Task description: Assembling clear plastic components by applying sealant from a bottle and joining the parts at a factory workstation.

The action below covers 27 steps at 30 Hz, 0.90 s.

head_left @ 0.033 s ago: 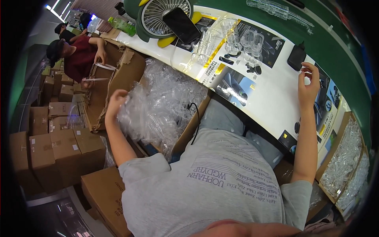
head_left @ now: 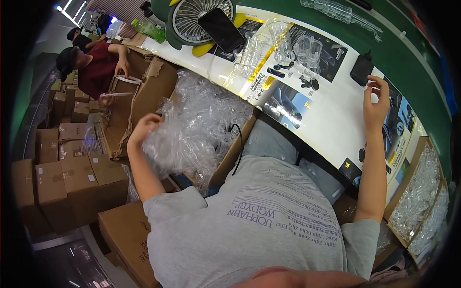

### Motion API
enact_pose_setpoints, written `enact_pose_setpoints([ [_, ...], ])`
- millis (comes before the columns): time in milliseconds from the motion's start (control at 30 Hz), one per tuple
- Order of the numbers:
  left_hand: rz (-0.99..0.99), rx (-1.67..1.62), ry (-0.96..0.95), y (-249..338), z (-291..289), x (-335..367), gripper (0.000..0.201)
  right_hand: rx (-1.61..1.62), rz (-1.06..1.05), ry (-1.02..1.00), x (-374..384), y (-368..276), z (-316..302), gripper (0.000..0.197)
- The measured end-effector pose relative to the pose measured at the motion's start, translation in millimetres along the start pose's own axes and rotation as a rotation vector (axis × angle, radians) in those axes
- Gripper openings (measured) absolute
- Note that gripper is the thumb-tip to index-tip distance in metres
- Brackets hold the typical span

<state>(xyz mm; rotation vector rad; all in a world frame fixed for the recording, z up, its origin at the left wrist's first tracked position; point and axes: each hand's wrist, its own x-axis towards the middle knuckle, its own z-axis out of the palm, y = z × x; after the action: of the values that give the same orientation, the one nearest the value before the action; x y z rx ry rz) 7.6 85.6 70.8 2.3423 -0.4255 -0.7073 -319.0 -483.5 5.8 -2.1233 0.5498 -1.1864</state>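
"What differs now?"
"The left hand [head_left: 145,126] sits slightly farther right, at the edge of the plastic [head_left: 192,127] heaped in the carton [head_left: 222,169]. The plastic near its fingertips has shifted a little."
"Is that hand pinching any?"
"Its fingers are curled, but one cannot tell."
"And the right hand [head_left: 376,98]?"
"Unchanged: over the table [head_left: 331,113], fingers bent, just beside the black case [head_left: 361,70]. Whether its thumb and fingers meet, one cannot tell."
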Motion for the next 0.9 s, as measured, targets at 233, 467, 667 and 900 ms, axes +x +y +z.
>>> enact_pose_setpoints([
  [233,-0.389,0.534,-0.589,15.8,73.3,-35.4,0.034,-0.012,0.018,0.003,1.4,0.3,2.1,0.025],
  [467,-0.373,0.501,-0.347,-26.7,123.9,-28.4,0.052,-0.017,0.035,0.007,2.1,-1.1,2.3,0.025],
  [667,-0.081,0.573,0.175,-7.4,150.5,-21.1,0.028,0.014,0.004,0.014,2.0,0.5,0.3,0.025],
  [900,-0.315,0.774,-0.552,-13.6,163.8,-25.3,0.062,0.013,0.023,0.032,2.5,-3.8,-2.3,0.025],
])
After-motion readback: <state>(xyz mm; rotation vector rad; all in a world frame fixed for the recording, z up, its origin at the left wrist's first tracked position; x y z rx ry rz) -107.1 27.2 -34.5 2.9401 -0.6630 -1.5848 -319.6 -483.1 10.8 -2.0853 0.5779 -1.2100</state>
